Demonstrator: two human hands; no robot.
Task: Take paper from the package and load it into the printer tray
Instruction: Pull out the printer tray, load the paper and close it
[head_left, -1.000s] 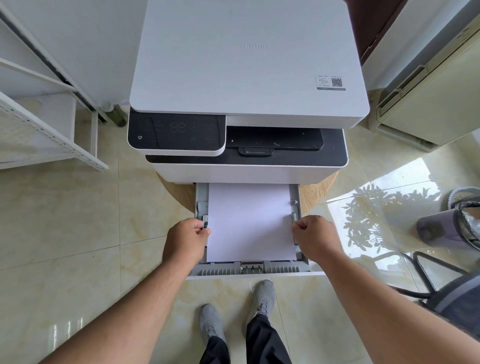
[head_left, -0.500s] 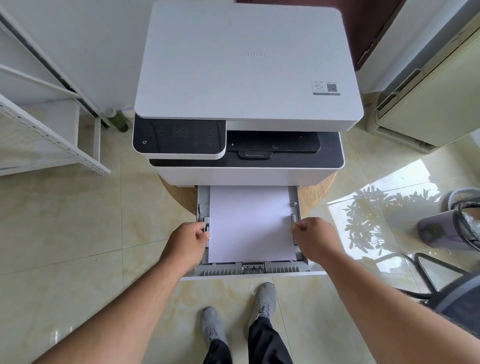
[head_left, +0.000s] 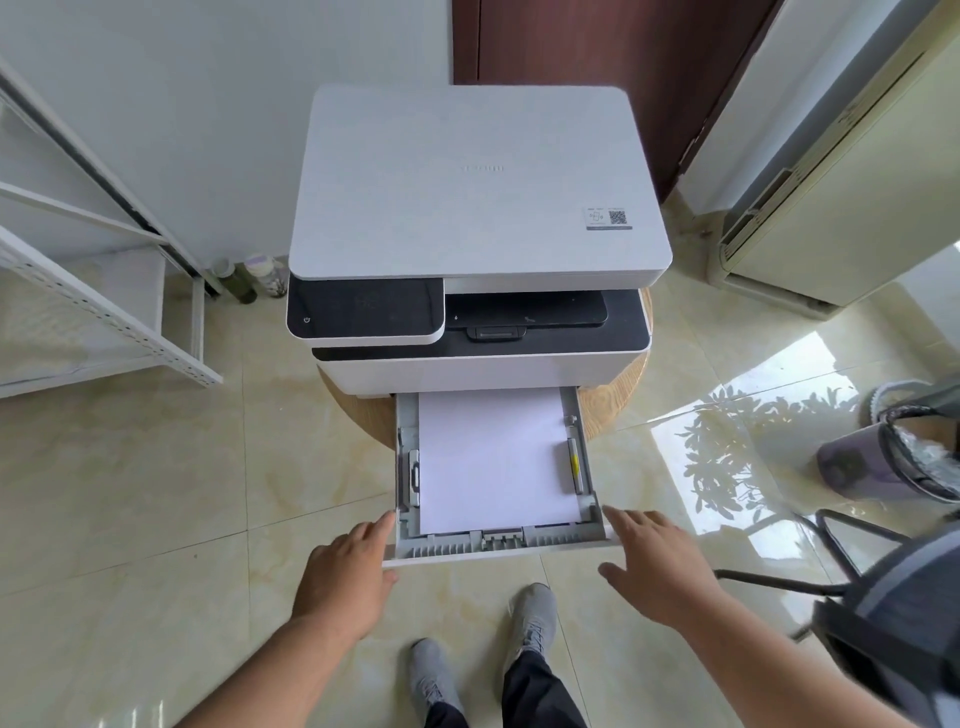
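A white and black printer stands on a round wooden stool. Its grey paper tray is pulled out toward me. A stack of white paper lies flat in the tray between the side guides. My left hand is open at the tray's front left corner, fingertips touching the tray's edge. My right hand is open at the front right corner, fingers spread, just beside the tray. No paper package is in view.
A white metal shelf stands at the left. Small bottles sit by the wall. A cream appliance is at the right, a bin and a chair nearer me. My shoes are below the tray.
Both hands have let go of the tray's side guides and drawn back to its front corners, now open. The view has pulled back and up from the printer.
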